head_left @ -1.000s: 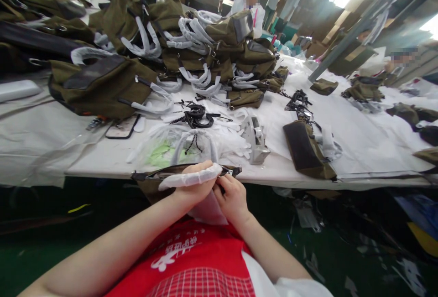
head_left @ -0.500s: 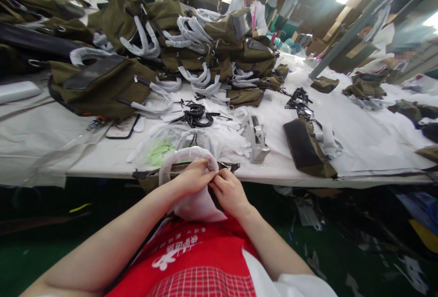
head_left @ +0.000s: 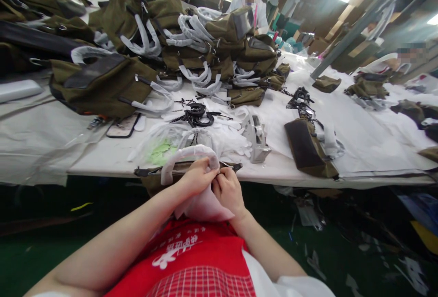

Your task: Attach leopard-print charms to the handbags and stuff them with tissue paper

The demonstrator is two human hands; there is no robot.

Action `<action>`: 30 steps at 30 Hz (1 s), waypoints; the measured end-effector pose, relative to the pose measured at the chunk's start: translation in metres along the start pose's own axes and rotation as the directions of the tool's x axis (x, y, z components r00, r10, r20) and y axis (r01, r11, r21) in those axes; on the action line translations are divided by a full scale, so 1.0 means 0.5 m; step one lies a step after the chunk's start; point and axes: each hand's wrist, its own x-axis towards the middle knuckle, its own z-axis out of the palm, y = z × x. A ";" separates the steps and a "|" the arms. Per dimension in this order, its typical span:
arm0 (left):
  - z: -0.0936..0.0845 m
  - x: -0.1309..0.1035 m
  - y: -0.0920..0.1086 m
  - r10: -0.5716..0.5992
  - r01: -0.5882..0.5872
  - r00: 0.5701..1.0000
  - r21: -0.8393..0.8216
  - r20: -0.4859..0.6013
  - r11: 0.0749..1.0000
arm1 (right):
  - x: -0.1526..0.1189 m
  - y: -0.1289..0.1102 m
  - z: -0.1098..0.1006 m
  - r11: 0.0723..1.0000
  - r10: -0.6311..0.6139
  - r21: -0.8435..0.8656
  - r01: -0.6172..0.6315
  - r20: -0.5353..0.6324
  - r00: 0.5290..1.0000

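Red apron (head_left: 205, 251) with white-grid panel (head_left: 205, 282), olive bags (head_left: 102, 85)

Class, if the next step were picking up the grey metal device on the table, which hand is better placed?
Right, I judge: the right hand is nearer the grey metal device, while the left hand is farther off, beside the wrapped handle.

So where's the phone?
In the head view, the phone is lying on the white table to the person's left, right by the near side of the big olive bag.
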 end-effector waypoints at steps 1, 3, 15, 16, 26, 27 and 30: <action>-0.002 0.003 -0.005 -0.005 0.005 1.000 -0.011 0.012 1.000 | 0.001 0.005 -0.001 0.999 -0.036 0.010 0.036 0.018 0.999; -0.004 0.012 -0.014 -0.013 0.014 0.999 -0.030 0.034 0.999 | 0.003 0.015 -0.004 0.994 -0.107 0.003 0.107 0.063 0.992; -0.051 -0.006 -0.027 -0.066 0.064 0.996 0.025 0.067 0.998 | 0.006 0.018 -0.038 0.995 0.008 0.102 -0.019 0.104 0.995; -0.058 -0.018 -0.032 -0.098 0.096 0.992 0.030 0.080 0.995 | 0.003 0.017 -0.039 0.994 0.034 0.103 -0.043 0.093 0.995; -0.055 -0.109 -0.061 -0.087 0.102 0.980 -0.073 0.180 0.992 | -0.013 0.000 -0.038 0.956 0.272 0.054 -0.287 0.198 0.942; -0.048 -0.113 -0.059 -0.068 0.089 0.979 -0.103 0.192 0.991 | -0.015 0.000 -0.037 0.951 0.277 0.080 -0.300 0.211 0.937; -0.022 -0.121 -0.055 -0.036 0.071 0.975 -0.158 0.218 0.985 | -0.021 0.001 -0.032 0.914 0.286 0.220 -0.341 0.249 0.925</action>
